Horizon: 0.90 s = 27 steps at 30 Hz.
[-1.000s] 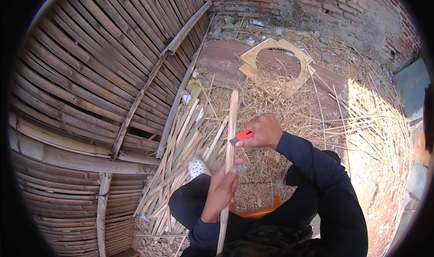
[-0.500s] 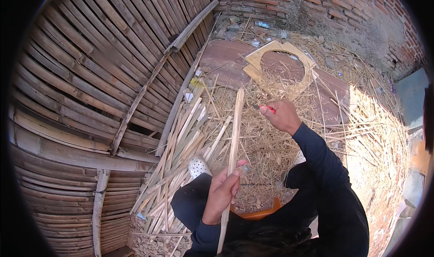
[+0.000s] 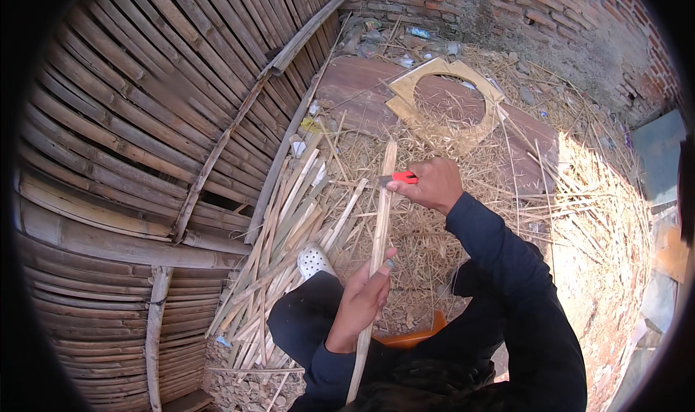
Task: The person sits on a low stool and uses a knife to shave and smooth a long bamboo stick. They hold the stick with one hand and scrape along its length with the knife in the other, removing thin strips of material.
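Note:
A long pale bamboo strip (image 3: 380,227) stands out in front of me, running from my lap toward the far side. My left hand (image 3: 362,295) is closed around its lower part. My right hand (image 3: 432,182) grips a red-handled utility knife (image 3: 399,178). The knife's blade lies against the strip near its far end. Beneath both hands the ground is strewn with thin bamboo shavings (image 3: 420,245).
Several cut bamboo strips (image 3: 289,224) lie piled on the left, by a white dotted shoe (image 3: 315,261). A bamboo slat wall (image 3: 145,122) rises at the left. Ahead are a yellowish board with a round hole (image 3: 405,111), a brown panel (image 3: 355,86) and a brick wall (image 3: 536,21).
My right hand has moved left with the utility knife, bringing the blade from beside the bamboo strip onto it. The left hand keeps its hold, and the strip has tilted slightly rightward.

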Each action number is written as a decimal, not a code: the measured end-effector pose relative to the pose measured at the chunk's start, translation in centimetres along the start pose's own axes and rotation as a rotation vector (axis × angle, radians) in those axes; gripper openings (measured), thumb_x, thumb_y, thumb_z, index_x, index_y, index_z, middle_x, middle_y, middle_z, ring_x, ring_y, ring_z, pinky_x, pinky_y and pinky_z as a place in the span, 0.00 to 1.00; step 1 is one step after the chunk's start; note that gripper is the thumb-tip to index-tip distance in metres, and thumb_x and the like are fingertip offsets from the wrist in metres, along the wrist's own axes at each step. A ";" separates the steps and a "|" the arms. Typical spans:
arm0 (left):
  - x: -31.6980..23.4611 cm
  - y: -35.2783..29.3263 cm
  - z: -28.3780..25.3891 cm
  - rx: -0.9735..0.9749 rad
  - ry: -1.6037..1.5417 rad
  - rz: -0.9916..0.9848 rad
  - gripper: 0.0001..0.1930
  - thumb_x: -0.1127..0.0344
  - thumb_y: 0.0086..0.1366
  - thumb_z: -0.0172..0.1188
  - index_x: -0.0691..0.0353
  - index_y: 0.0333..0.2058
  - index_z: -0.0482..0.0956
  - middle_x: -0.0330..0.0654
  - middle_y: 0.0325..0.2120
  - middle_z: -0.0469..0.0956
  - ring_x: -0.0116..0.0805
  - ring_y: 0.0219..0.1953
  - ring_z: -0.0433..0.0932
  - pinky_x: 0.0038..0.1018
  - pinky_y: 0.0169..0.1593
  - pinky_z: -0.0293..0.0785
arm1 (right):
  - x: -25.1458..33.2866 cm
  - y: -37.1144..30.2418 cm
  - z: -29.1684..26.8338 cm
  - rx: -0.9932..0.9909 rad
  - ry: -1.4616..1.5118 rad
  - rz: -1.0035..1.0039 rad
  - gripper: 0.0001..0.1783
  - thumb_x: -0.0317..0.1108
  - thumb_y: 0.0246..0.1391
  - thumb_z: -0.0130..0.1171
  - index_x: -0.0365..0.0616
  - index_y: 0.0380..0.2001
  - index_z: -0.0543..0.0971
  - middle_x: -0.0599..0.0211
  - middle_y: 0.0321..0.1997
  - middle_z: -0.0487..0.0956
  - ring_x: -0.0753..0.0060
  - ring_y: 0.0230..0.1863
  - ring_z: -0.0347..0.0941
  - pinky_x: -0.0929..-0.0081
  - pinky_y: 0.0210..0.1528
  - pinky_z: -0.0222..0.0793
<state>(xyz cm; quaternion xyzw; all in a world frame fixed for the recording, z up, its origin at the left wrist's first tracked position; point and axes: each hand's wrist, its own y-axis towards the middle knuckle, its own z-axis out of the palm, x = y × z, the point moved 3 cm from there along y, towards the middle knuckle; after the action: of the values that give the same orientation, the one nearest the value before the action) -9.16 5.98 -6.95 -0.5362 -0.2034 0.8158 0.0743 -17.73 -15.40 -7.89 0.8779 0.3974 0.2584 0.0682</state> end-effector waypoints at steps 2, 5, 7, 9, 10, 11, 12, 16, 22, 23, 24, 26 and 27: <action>-0.3 -0.4 0.1 -0.026 0.012 -0.004 0.21 0.63 0.71 0.44 0.65 0.60 0.64 0.29 0.13 0.59 0.16 0.12 0.56 0.15 0.17 0.54 | -0.6 0.2 0.0 0.013 0.048 0.036 0.36 0.72 0.46 0.53 0.47 0.15 0.80 0.61 0.11 0.74 0.57 0.15 0.74 0.63 0.19 0.67; -0.5 -0.5 -1.0 -0.095 0.075 0.028 0.20 0.64 0.71 0.44 0.65 0.59 0.66 0.29 0.13 0.59 0.16 0.13 0.56 0.15 0.18 0.54 | 3.7 -2.7 0.4 0.108 0.066 -0.202 0.35 0.72 0.46 0.53 0.48 0.16 0.81 0.61 0.11 0.74 0.57 0.15 0.74 0.62 0.18 0.66; -0.6 -0.4 -1.1 -0.127 0.117 0.062 0.20 0.64 0.71 0.45 0.66 0.58 0.66 0.28 0.14 0.60 0.15 0.13 0.56 0.15 0.18 0.54 | 4.4 -3.0 0.3 0.088 0.122 -0.238 0.35 0.72 0.44 0.56 0.49 0.12 0.78 0.63 0.10 0.73 0.58 0.14 0.72 0.64 0.17 0.65; -0.6 -0.3 -0.5 -0.136 0.147 0.091 0.19 0.65 0.71 0.45 0.66 0.58 0.66 0.27 0.15 0.60 0.15 0.14 0.56 0.15 0.19 0.53 | 3.4 -2.3 0.2 0.059 0.068 -0.271 0.35 0.71 0.42 0.58 0.48 0.09 0.75 0.64 0.09 0.71 0.58 0.13 0.71 0.64 0.17 0.64; -0.3 -0.5 -0.5 -0.139 0.159 0.091 0.19 0.65 0.71 0.45 0.66 0.58 0.66 0.27 0.15 0.60 0.14 0.15 0.56 0.15 0.20 0.53 | 3.2 -2.3 0.4 0.038 0.089 -0.285 0.35 0.71 0.42 0.58 0.48 0.09 0.74 0.65 0.09 0.71 0.59 0.13 0.71 0.64 0.17 0.63; -0.3 -0.5 -0.5 -0.139 0.173 0.101 0.19 0.66 0.71 0.46 0.66 0.58 0.66 0.26 0.15 0.59 0.14 0.15 0.55 0.15 0.20 0.52 | 2.9 -2.0 0.4 0.025 0.060 -0.247 0.36 0.72 0.42 0.57 0.47 0.09 0.74 0.64 0.10 0.72 0.58 0.14 0.71 0.64 0.17 0.64; -0.3 -0.6 -0.4 -0.139 0.187 0.111 0.19 0.66 0.71 0.46 0.66 0.58 0.66 0.25 0.15 0.59 0.14 0.16 0.55 0.15 0.20 0.52 | 2.6 -1.8 0.4 0.012 0.030 -0.209 0.37 0.73 0.43 0.56 0.46 0.09 0.74 0.63 0.10 0.72 0.58 0.14 0.71 0.63 0.18 0.64; 1.0 -1.4 1.2 -0.011 0.239 0.053 0.20 0.68 0.71 0.46 0.64 0.60 0.65 0.25 0.16 0.58 0.14 0.18 0.55 0.15 0.22 0.51 | -5.9 2.8 -0.2 0.022 -0.172 0.261 0.42 0.75 0.50 0.43 0.44 0.13 0.79 0.58 0.12 0.74 0.56 0.18 0.75 0.59 0.23 0.68; -0.5 -1.3 0.6 0.013 0.090 0.000 0.21 0.67 0.71 0.44 0.66 0.60 0.64 0.27 0.14 0.59 0.15 0.15 0.56 0.14 0.19 0.53 | -12.3 2.5 1.4 0.045 0.410 0.493 0.44 0.74 0.55 0.38 0.43 0.11 0.72 0.67 0.09 0.65 0.66 0.13 0.64 0.63 0.20 0.62; -0.5 -1.0 -0.2 -0.030 0.068 -0.014 0.21 0.66 0.71 0.44 0.67 0.60 0.64 0.27 0.14 0.59 0.15 0.14 0.56 0.14 0.19 0.53 | -11.9 2.0 2.0 0.058 0.549 0.463 0.43 0.74 0.56 0.38 0.43 0.11 0.71 0.71 0.08 0.62 0.70 0.12 0.61 0.66 0.19 0.60; -0.8 -1.0 -0.4 -0.038 0.039 -0.007 0.21 0.65 0.71 0.42 0.69 0.59 0.64 0.29 0.14 0.60 0.16 0.14 0.57 0.14 0.18 0.55 | -8.8 1.4 1.9 0.182 0.827 0.496 0.37 0.70 0.56 0.44 0.46 0.13 0.69 0.76 0.09 0.59 0.77 0.12 0.56 0.71 0.17 0.55; -0.3 -0.6 -0.5 0.000 0.004 -0.012 0.21 0.64 0.72 0.42 0.65 0.60 0.64 0.29 0.14 0.60 0.16 0.14 0.57 0.14 0.17 0.55 | -2.0 0.3 1.2 0.356 1.179 0.527 0.29 0.62 0.57 0.53 0.48 0.18 0.69 0.82 0.11 0.57 0.86 0.12 0.52 0.80 0.14 0.49; 0.2 -0.3 -0.5 0.024 -0.011 -0.017 0.21 0.63 0.72 0.42 0.63 0.60 0.64 0.29 0.14 0.60 0.16 0.14 0.57 0.15 0.16 0.56 | 0.1 0.0 1.2 0.404 1.249 0.524 0.25 0.57 0.57 0.56 0.48 0.20 0.69 0.84 0.11 0.58 0.88 0.12 0.51 0.83 0.14 0.47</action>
<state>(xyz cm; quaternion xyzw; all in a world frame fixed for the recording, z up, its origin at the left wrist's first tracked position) -8.84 6.45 -7.09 -0.5291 -0.1985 0.8204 0.0865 -17.09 -15.16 -8.85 0.6276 0.1778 0.6430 -0.4012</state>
